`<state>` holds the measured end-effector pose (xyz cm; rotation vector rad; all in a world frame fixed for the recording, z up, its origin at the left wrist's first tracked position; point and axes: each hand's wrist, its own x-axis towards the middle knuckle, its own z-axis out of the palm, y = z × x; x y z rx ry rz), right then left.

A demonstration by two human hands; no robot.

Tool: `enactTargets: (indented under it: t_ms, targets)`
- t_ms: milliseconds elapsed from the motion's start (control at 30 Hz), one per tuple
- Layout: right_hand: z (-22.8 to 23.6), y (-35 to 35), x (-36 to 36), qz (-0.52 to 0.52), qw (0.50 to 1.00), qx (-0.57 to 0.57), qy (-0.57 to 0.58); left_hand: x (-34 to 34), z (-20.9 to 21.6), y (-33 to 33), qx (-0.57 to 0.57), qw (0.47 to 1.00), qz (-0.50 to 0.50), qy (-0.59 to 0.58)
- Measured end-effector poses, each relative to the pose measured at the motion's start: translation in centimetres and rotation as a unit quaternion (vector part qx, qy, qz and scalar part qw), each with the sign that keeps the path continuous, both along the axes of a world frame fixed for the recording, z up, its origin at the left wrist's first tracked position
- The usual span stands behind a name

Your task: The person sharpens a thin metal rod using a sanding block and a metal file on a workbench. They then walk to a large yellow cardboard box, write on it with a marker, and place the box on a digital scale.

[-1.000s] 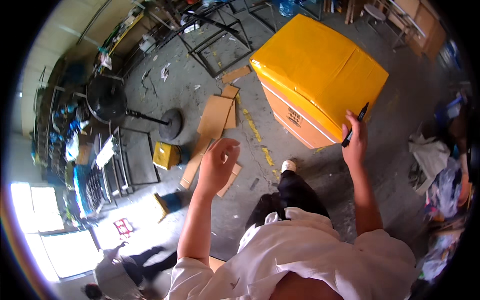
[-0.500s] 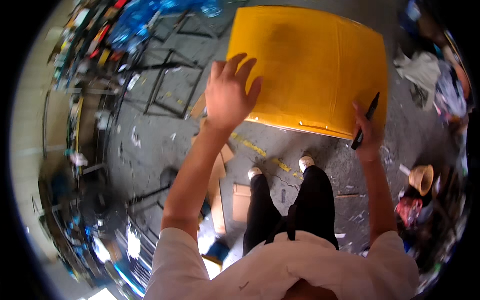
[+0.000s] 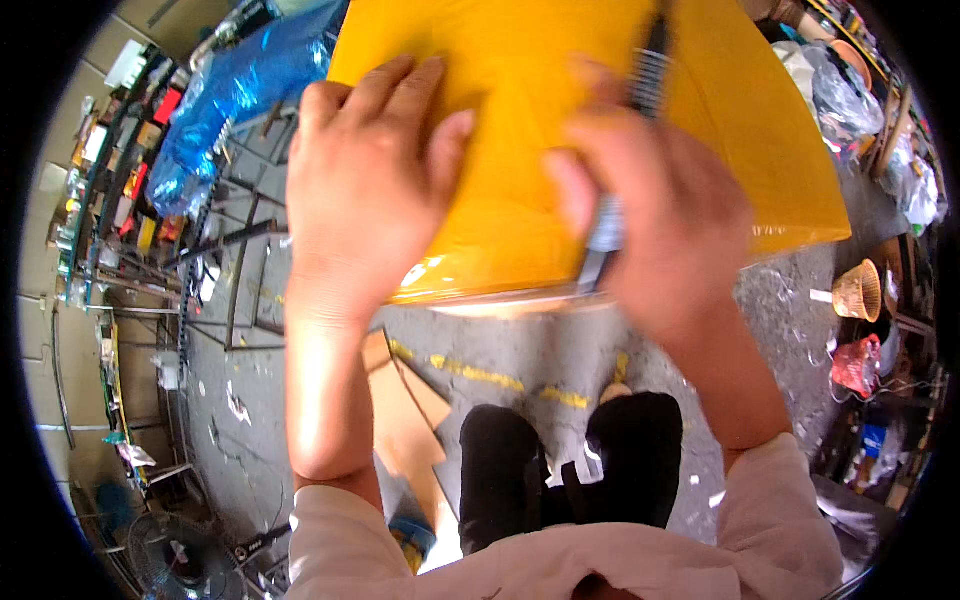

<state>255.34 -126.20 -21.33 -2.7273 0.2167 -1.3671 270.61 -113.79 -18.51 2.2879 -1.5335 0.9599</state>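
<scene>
A large box wrapped in shiny yellow tape point(image 3: 505, 170) fills the upper middle of the view, directly ahead of my legs. My left hand point(image 3: 370, 170) lies over its left part, fingers stretched and spread, holding nothing. In my right hand point(image 3: 665, 205) is a black marker pen point(image 3: 650, 75), which slants across the palm above the box's right half. That hand is smeared by motion, and its fingers cover the middle of the pen. Whether the pen touches the tape I cannot tell.
Flat cardboard pieces point(image 3: 400, 415) lie on the grey floor. A metal frame point(image 3: 235, 250) stands at left beside blue plastic sheeting point(image 3: 270, 95) and loaded shelves. A black fan point(image 3: 180, 560) is at lower left. Clear plastic bags point(image 3: 840, 95) and a wicker basket point(image 3: 858, 291) are at right.
The box appears closer and larger. My right hand has moved from the box's right edge inward over it, carrying the marker pen. My left hand stays at the left part.
</scene>
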Motion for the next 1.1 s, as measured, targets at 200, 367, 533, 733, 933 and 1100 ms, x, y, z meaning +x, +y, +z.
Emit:
enactTargets:
  t_ms: [200,367,533,733,933,1100]
  targets:
    - [-3.6,-4.3,-6.0,0.007,0.986,-0.026,-0.167,1.0,0.6,0.7,0.053,0.996,-0.073,0.027]
    - [-13.6,-2.9,-14.3,0.180,0.949,0.044,-0.257,-5.2,-1.1,0.8,-0.064,0.958,-0.036,0.278]
    - [-23.7,2.2,-11.6,0.182,0.949,0.118,-0.228,-5.7,-2.2,1.4,-0.082,0.965,-0.041,0.245]
    - [-24.4,8.3,-6.9,0.206,0.958,0.101,-0.172,-4.8,-2.0,2.8,0.008,0.995,-0.044,0.091]
    - [-27.0,9.7,-3.1,0.206,0.964,0.077,-0.151,-3.0,-2.9,3.2,-0.005,0.990,-0.063,0.127]
    - [-26.5,10.7,-0.6,0.186,0.964,0.030,-0.185,-2.7,-2.0,2.9,-0.008,0.987,-0.068,0.145]
